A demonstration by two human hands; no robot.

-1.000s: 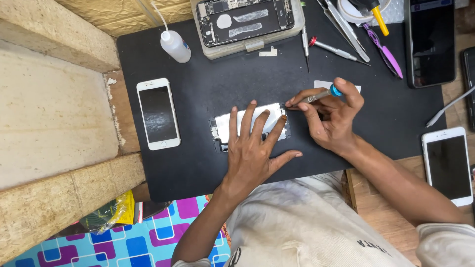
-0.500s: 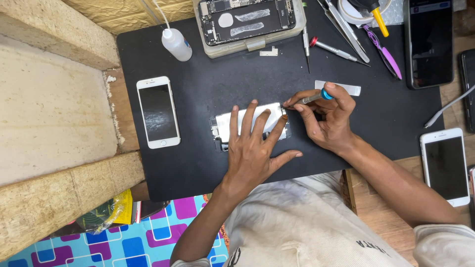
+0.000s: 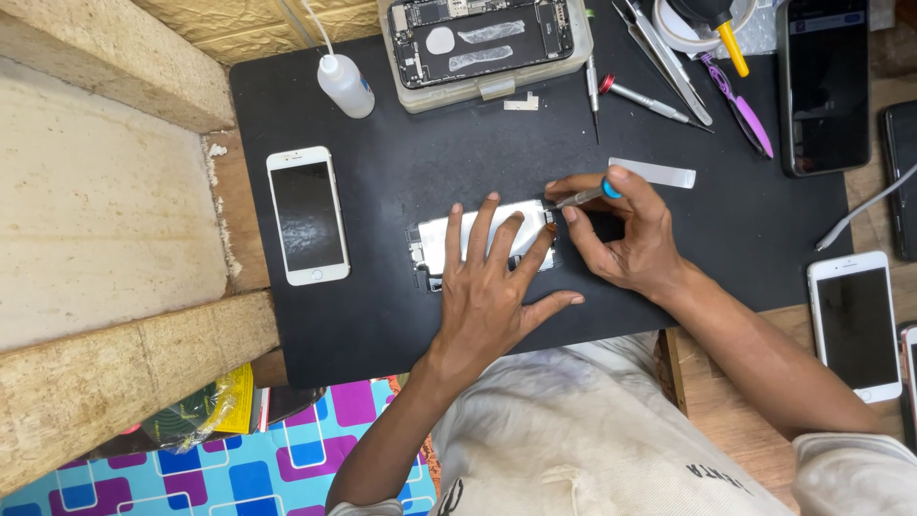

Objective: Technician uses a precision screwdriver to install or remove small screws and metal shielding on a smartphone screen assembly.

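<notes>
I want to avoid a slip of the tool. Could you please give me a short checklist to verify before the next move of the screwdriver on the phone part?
1. Left hand presses flat on the silver phone part: ok.
2. Right hand pinches the blue-capped screwdriver firmly: ok.
3. Tip sits at the part's upper right corner: ok; seated in a screw: cannot tell.
4. Part lies fully on the black mat: ok.
5. White adhesive strip lies apart from the right hand: ok.
6. Loose screws near the part: cannot tell, too small.
</notes>
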